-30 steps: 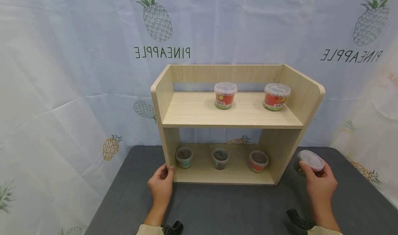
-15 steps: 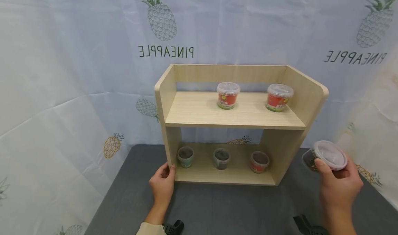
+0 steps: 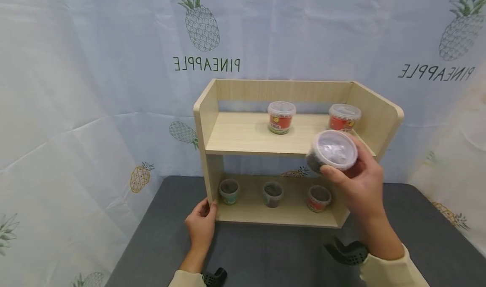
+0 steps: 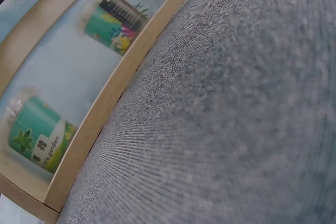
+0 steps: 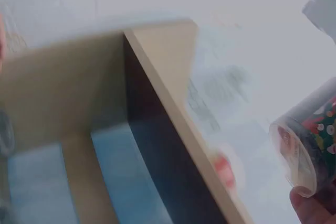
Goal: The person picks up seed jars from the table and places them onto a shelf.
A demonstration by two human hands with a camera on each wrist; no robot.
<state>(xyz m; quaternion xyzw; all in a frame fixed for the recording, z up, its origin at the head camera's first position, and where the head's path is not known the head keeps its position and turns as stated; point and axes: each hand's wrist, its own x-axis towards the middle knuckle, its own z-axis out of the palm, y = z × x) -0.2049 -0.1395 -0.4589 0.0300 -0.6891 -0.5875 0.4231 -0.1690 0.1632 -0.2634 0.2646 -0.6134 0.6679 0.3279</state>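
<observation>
In the head view my right hand (image 3: 362, 179) holds a lidded clear plastic cup (image 3: 336, 150) with dark contents, fingers round its side. It is in front of the upper board's right part, tilted so the lid faces me. The right wrist view shows its patterned side and lid. My left hand (image 3: 201, 223) grips the lower left side panel of a two-tier wooden shelf (image 3: 247, 147), thumb on the front edge. On the upper board stand a red-labelled cup (image 3: 281, 117) and another (image 3: 344, 117), the latter partly hidden behind the held cup.
The lower tier holds a green cup (image 3: 229, 191), a dark cup (image 3: 272, 194) and a red cup (image 3: 318, 198). The shelf stands on a dark grey table (image 3: 265, 253). Behind hangs a white pineapple-print curtain (image 3: 95, 88).
My right hand first lifted the cup up and to the right, then swung it left and higher, in front of the upper board. The left hand stays on the side panel.
</observation>
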